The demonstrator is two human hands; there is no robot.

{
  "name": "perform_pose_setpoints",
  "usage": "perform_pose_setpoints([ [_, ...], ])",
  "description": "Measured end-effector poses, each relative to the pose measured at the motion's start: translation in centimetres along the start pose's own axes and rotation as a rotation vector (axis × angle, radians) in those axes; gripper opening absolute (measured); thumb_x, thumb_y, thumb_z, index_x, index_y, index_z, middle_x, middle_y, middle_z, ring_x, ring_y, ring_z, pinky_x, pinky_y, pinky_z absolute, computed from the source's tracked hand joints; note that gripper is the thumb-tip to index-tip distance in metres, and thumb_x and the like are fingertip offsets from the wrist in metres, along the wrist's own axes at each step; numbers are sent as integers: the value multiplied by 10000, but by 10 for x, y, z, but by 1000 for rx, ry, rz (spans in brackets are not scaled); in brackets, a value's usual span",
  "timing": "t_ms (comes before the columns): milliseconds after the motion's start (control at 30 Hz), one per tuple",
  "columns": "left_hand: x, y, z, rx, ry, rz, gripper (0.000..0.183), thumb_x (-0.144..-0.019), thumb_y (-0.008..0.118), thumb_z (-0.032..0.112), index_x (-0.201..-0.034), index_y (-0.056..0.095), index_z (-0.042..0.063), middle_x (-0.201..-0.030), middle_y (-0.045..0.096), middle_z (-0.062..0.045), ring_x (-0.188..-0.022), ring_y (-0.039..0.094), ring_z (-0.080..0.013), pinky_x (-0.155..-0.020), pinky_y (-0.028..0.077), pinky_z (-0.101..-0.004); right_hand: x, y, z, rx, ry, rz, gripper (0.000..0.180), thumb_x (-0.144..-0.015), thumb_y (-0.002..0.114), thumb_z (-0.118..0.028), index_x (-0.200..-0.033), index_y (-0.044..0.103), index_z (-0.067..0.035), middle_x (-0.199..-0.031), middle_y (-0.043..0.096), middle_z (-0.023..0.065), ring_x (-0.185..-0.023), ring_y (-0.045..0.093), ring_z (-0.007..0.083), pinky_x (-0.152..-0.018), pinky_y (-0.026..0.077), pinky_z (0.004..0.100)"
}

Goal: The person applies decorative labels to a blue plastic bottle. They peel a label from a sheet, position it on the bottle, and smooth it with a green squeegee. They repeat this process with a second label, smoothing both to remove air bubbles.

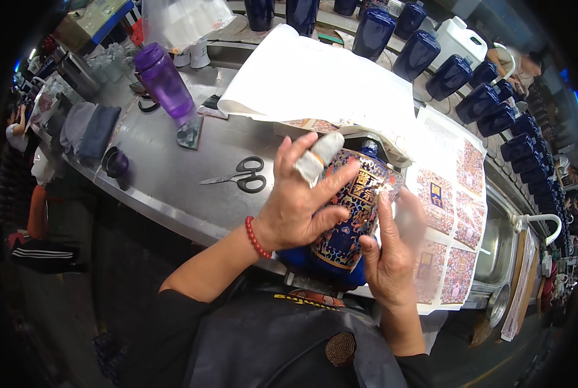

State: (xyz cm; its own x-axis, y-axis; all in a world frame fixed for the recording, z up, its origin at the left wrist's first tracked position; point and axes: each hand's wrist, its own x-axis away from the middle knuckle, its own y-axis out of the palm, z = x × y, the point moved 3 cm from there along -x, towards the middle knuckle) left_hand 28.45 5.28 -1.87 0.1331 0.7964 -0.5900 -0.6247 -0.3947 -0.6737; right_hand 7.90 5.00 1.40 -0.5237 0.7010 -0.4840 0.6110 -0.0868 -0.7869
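Observation:
A dark blue bottle [343, 236] with a silvery threaded neck lies tilted before me. On its face is a colourful patterned decal [365, 186] with gold borders and characters. My left hand [301, 199] rests on the left side of this face, thumb and index finger spread against it. Grey-white cloth [320, 157], held by a band, wraps one of its fingers, and a red bead bracelet circles the wrist. Along the bottle's right edge is my right hand [395, 242], fingers apart, partly blurred by motion. Neither hand is closed around the bottle.
White sheets [318, 77] curl behind the bottle; printed decal sheets [444, 213] lie to the right. Black-handled scissors [243, 175] and a purple bottle [165, 82] sit on the metal table [172, 179]. Several dark blue bottles [417, 53] line the back. A sink [495, 242] adjoins at right.

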Motion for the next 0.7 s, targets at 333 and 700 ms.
perform_pose_setpoints([
  [333,38,23,17,199,-121,-188,904,-994,423,678,-1604,281,26,-1619,278,-285,-1487,207,-495,-1218,79,-562,23,25,29,-191,44,-95,818,-992,563,-564,-1550,381,6,-1562,282,265,-1209,509,350,-1024,476,460],
  [700,62,15,16,263,-112,-167,1171,-840,586,776,-1619,165,10,-1574,318,-289,-1479,185,-494,-1180,53,-664,31,30,43,-385,196,-193,882,-1020,488,-587,-1587,242,42,-1556,293,271,-1404,391,395,-1125,391,453],
])
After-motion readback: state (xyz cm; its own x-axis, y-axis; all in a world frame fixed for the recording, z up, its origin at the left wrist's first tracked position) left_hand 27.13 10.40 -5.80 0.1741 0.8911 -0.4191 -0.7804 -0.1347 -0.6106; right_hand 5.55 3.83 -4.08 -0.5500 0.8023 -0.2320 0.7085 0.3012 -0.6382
